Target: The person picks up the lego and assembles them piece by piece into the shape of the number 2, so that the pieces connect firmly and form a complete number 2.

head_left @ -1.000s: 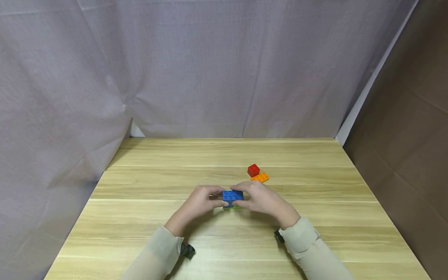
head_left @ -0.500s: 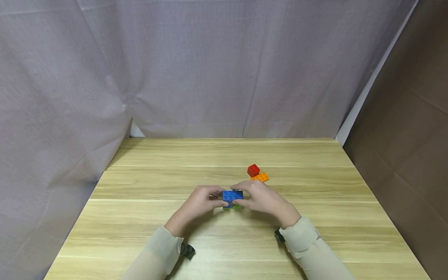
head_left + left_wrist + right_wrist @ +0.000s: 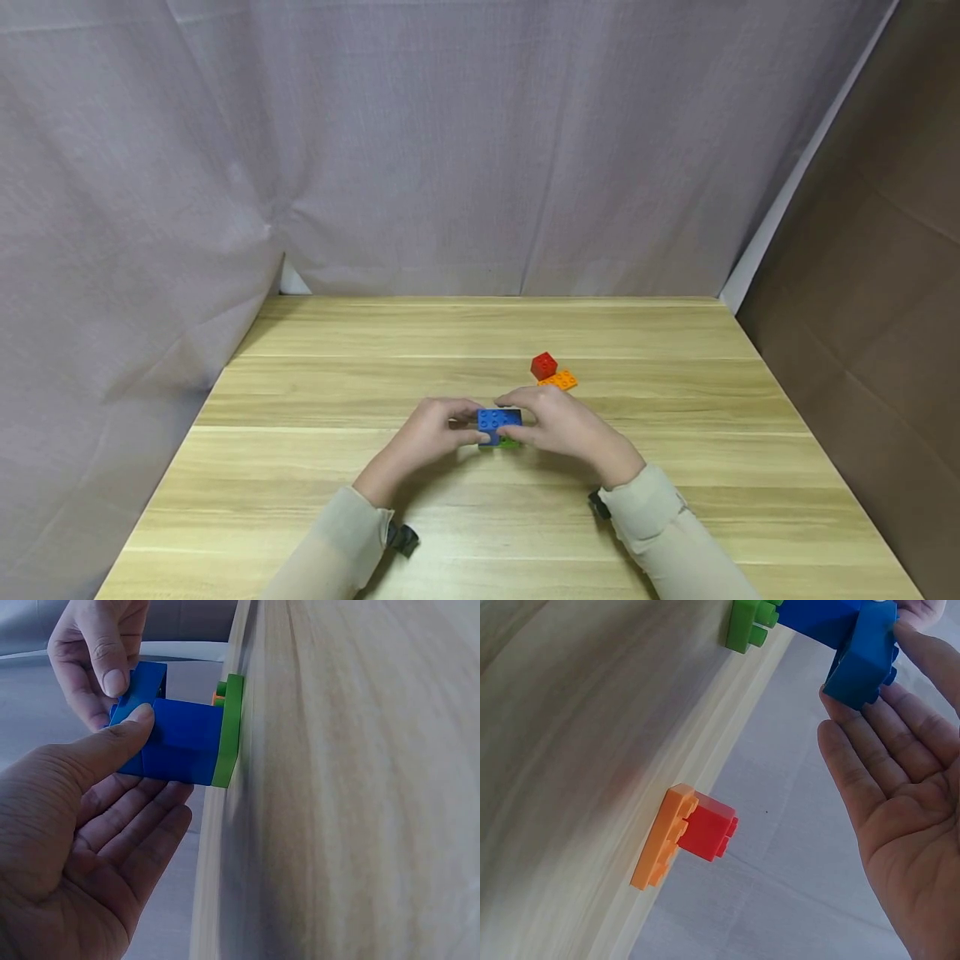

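A longer blue building brick [image 3: 864,660] with studs sits across a lower blue brick [image 3: 184,742], overhanging it to the right. Under them a green plate brick [image 3: 232,731] lies at the tabletop, its free studs showing below the overhang. My left hand [image 3: 427,431] pinches the blue bricks at their left end, the thumb over the seam in the left wrist view. At the opposite end my right hand [image 3: 567,429] holds the overhanging part of the upper blue brick between thumb and fingers. In the right wrist view a small gap shows between the two blue bricks.
Beyond my right hand an orange plate brick [image 3: 558,380] lies flat on the wooden table [image 3: 360,350], with a red brick [image 3: 543,366] close to it. Grey cloth [image 3: 420,150] hangs behind the table, and a brown panel [image 3: 862,317] stands at the right.
Both hands keep nearly the same place and grip. Slightly more of the green plate brick shows beneath the right thumb than a second ago.
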Motion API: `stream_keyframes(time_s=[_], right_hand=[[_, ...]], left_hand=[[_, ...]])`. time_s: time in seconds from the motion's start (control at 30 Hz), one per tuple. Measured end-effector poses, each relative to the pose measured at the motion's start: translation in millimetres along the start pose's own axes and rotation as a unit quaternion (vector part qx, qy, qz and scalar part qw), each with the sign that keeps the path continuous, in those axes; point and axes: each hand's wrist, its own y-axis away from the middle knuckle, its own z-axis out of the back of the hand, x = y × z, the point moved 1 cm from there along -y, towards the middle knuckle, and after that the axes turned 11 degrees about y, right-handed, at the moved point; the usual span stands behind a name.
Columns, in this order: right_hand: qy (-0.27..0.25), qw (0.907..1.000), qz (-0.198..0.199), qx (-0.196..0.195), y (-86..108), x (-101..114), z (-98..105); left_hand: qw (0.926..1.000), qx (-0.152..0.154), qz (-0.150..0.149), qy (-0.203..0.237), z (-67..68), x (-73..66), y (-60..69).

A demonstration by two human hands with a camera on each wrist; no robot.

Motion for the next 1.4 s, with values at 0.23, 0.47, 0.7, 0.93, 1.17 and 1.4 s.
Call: stream_keyframes(time_s=[0.23,0.47,0.7,0.93,1.17,1.4], right_hand=[[0.006,0.9999,0.0,-0.009,-0.3,0.6,3.8],[-0.001,0.9999,-0.004,-0.012,-0.3,-0.8,4.2],[-0.005,0.9994,-0.025,-0.021,-2.6,-5.0,3.6],[0.022,0.9947,-0.07,-0.072,-8.7,-17.5,2.5],[0.054,0.978,-0.149,-0.136,-12.6,-43.8,-4.8],[0.038,0.9581,-0.255,-0.126,-14.6,-63.9,-10.2]], left_hand=[[1.0,0.001,0.005,-0.003,0.3,-2.2,1.3],[1.0,0.003,0.001,-0.004,0.4,-1.4,1.7],[1.0,0.003,-0.001,-0.004,0.6,-2.2,1.7],[0.9998,-0.001,0.016,-0.008,-0.6,-2.1,1.0],[0.9999,-0.004,0.013,-0.009,-1.7,-0.6,1.4],[0.9997,-0.007,0.022,-0.012,-1.3,-0.2,0.4]])
